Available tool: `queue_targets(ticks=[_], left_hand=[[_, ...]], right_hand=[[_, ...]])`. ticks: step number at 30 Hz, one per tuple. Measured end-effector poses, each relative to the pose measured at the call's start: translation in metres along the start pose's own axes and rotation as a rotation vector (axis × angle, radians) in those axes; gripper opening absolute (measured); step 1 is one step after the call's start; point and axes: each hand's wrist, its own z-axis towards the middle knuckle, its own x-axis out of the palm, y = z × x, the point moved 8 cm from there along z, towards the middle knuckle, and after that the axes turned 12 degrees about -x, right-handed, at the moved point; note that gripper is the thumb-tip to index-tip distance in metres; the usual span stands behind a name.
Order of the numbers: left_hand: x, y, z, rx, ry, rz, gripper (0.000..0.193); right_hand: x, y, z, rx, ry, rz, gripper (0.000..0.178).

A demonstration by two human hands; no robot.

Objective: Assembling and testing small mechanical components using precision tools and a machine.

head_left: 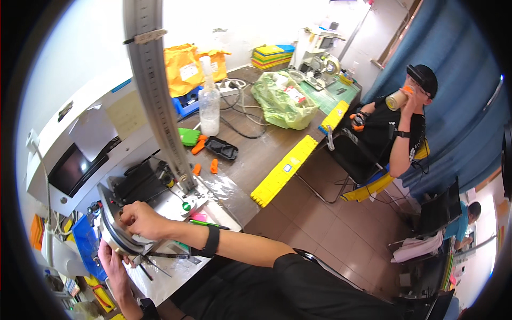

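On the left of the bench, a grey and white machine part with a curved rim (116, 242) sits between my hands. My right hand (145, 220) reaches across with its fingers curled down at the upper edge of this part; what its fingertips grip is hidden. Lower down, my left hand (111, 262) is against the near side of the same part, its fingers bent and partly covered by it. Behind rises a tall metal column (152, 90) with a scale along it. A green pen (205, 224) lies right of my right wrist.
A black tray (221, 148), orange pieces (214, 166) and a clear bottle (209, 109) stand on the bench. Beyond are a green plastic bag (285, 101) and yellow strips (285, 170) along the edge. A blue bin (88, 245) is at left. A person (394, 122) sits drinking at right.
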Motion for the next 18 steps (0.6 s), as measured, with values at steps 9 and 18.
queue_targets(ticks=[9,18], left_hand=[[-0.016,-0.085,-0.094,0.461,-0.509,1.031,0.026],[-0.059,-0.079,-0.113,0.531,-0.715,0.954,0.033]], right_hand=[[0.012,-0.011,-0.029,0.262,0.027,0.142,0.022],[-0.022,0.02,-0.072,0.529,-0.332,0.27,0.027]])
